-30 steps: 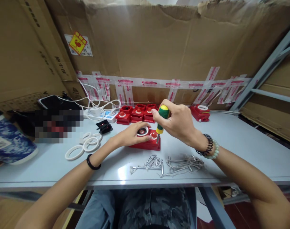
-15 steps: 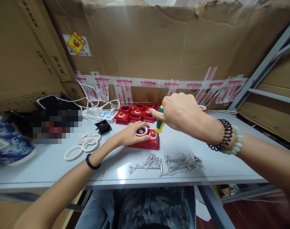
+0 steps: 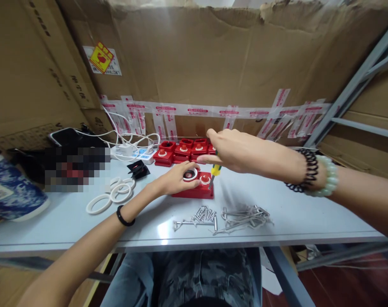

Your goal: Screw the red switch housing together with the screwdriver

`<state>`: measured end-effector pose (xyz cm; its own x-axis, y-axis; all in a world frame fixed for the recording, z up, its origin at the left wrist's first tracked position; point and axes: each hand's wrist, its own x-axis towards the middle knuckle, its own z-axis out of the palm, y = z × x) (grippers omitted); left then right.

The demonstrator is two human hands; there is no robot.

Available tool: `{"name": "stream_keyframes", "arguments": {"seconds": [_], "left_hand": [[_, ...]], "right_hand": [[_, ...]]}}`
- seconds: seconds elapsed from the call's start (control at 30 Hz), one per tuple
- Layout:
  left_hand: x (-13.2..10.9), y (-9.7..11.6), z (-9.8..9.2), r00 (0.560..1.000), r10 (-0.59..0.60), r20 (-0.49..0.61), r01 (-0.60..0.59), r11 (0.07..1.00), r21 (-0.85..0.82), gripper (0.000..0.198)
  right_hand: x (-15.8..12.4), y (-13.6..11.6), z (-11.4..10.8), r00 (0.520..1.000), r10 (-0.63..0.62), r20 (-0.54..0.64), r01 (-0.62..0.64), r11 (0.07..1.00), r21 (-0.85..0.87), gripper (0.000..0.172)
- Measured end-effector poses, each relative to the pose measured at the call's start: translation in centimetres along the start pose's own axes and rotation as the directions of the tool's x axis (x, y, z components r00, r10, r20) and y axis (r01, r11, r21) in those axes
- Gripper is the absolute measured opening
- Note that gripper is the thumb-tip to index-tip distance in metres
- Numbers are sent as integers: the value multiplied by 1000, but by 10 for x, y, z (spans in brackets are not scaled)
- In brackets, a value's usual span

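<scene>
A long red box [image 3: 194,194] lies on the table in front of me. On top it has a white ring [image 3: 195,174] around a dark round window, and beside that a red dome [image 3: 205,178]. My left hand [image 3: 176,178] grips the box at its left end, thumb and fingers about the ring. In my right hand [image 3: 234,147] is a green and yellow screwdriver [image 3: 216,170], tilted, its tip at the box's right front corner by the dome. The right fingers hide most of its handle.
Loose screws [image 3: 205,214] and metal T-shaped rods [image 3: 246,217] lie near the front edge. White rings [image 3: 98,204] and a black piece [image 3: 138,169] are at left. Behind stand several red boxes [image 3: 182,150] and a power strip [image 3: 142,154]. Cardboard [image 3: 194,64] walls the back.
My right hand has turned and tipped to the right around the screwdriver, which leans more. The screwdriver tip stays at the same corner. My left hand holds still on the red box.
</scene>
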<state>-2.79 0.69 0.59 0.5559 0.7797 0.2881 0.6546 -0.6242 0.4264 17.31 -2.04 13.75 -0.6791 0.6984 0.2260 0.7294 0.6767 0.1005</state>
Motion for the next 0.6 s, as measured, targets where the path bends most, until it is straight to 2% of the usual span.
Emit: {"name": "stream_keyframes", "arguments": {"seconds": [0.1,0.2,0.27,0.37,0.47,0.53,0.6], "left_hand": [[0,0,0,1000,-5,10,5,1000,-15,42],[0,-1,0,1000,1,12,-1,1000,-13,42],[1,-3,1,1000,4,5,-4,1000,-10,41],[1,-4,1,1000,8,1,-8,1000,-17,40],[0,-2,0,1000,-13,9,14,1000,-11,43],[0,0,-1,1000,-17,15,17,1000,-3,44],[0,1,-2,1000,-11,14,11,1000,0,43]], "right_hand": [[5,1,4,999,-39,-34,39,999,4,19],[5,-3,-5,986,-159,47,152,981,121,20],[3,-6,-10,975,-198,103,179,969,171,19],[2,-5,-8,983,-156,98,146,985,95,15],[4,1,-2,997,-62,35,61,998,34,23],[4,4,-2,994,-100,34,96,990,100,25],[3,5,-6,979,-194,64,178,965,192,29]]}}
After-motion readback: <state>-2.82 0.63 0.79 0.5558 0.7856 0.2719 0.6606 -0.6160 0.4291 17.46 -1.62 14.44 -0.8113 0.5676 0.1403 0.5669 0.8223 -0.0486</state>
